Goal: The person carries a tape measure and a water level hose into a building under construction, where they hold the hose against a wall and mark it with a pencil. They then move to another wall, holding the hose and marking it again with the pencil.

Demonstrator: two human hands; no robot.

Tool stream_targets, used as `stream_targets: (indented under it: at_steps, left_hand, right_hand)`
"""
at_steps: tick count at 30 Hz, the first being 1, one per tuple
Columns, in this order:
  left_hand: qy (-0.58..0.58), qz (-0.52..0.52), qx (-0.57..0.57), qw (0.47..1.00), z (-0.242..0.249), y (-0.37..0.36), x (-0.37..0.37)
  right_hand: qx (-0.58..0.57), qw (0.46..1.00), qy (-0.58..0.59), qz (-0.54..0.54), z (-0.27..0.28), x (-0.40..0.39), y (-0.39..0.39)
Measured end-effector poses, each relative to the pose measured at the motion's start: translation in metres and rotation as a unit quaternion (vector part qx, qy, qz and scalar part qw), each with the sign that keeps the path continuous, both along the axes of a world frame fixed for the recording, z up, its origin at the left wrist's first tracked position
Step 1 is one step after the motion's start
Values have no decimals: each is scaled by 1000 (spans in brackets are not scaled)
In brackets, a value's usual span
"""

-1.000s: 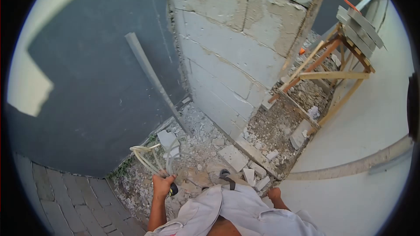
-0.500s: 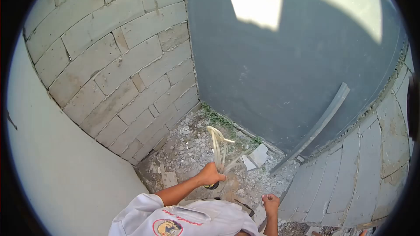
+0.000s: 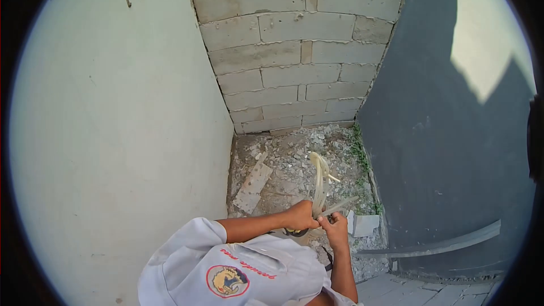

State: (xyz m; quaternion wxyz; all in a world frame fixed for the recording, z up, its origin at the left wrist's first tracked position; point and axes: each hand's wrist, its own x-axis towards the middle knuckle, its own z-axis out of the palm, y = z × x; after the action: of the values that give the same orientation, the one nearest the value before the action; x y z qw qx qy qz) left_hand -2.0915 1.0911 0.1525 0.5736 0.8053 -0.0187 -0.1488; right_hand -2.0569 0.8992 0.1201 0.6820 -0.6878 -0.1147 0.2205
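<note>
In the head view, the light shirt (image 3: pixel 272 249) carries a round red-rimmed badge (image 3: pixel 227 281) and red lettering (image 3: pixel 263 272) that appears to read "garuda mas"; it stands upside down and is partly creased. The left hand (image 3: pixel 300 215) is clenched around a bundle of pale tubing (image 3: pixel 319 184). The tubing's loop rises to the far side of the fist, one cut end pointing right, and another strand slants right from the grip. The right hand (image 3: pixel 335 229) is just right of the left, its fingertips at the tubing's base; whether they pinch it, I cannot tell. A dark, yellow-marked object (image 3: pixel 296 232) shows just on the near side of the left fist. Rubble (image 3: pixel 289 158) lies beyond, with a flat board (image 3: pixel 253 184) to the left and a white slab (image 3: pixel 366 225) to the right.
</note>
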Motion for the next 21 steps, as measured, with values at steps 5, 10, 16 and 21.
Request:
stream_targets:
  at_steps: [5, 10, 16, 21]
  left_hand:
    - [-3, 12, 41, 999, -20, -12, -22]
    - [19, 18, 70, 997, -32, -28, -34]
    - [-12, 12, 69, 997, -54, -42, -35]
    - [15, -7, 21, 1000, 11, -49, -29]
  right_hand:
    - [30, 997, 54, 42, -3, -15, -3]
    - [39, 996, 63, 45, 0, -23, -15]
    - [86, 994, 59, 27, 5, -29, -23]
    - [92, 993, 68, 10, 10, -28, -32]
